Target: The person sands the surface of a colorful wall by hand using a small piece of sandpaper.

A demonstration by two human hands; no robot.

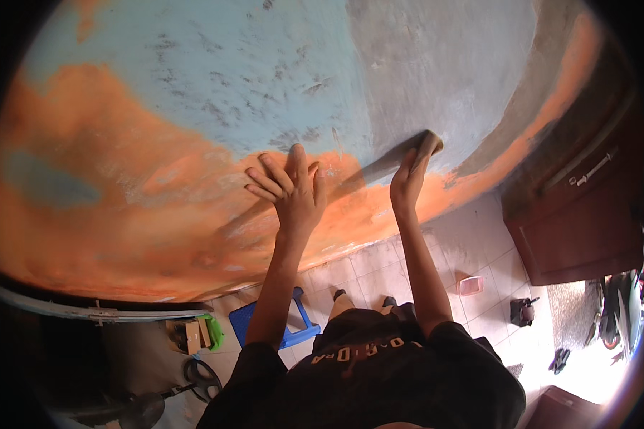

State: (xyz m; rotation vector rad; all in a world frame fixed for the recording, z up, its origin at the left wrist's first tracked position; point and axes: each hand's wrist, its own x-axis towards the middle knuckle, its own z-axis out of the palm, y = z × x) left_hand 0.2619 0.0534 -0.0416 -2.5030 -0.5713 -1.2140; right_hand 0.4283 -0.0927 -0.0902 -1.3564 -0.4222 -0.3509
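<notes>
Before me stands a wall (236, 80) with pale blue, grey and orange patches and dark smudges on the blue part. My left hand (295, 185) is spread with fingers apart at the border of blue and orange, palm toward the wall, holding nothing. In my right hand (409, 179) is a bent brown sheet, perhaps sandpaper (432, 145), at the wall where grey meets orange. The fingers lie along the sheet, and its far edge curls up. Whether the left palm touches the wall cannot be told.
A blue plastic stool (300, 335) stands on the tiled floor below my left arm. A cardboard box (194, 337) and a fan-like object (201, 379) are at lower left. At right are a pink-rimmed container (471, 286), a dark red-brown door (574, 236) and a motorbike (617, 316).
</notes>
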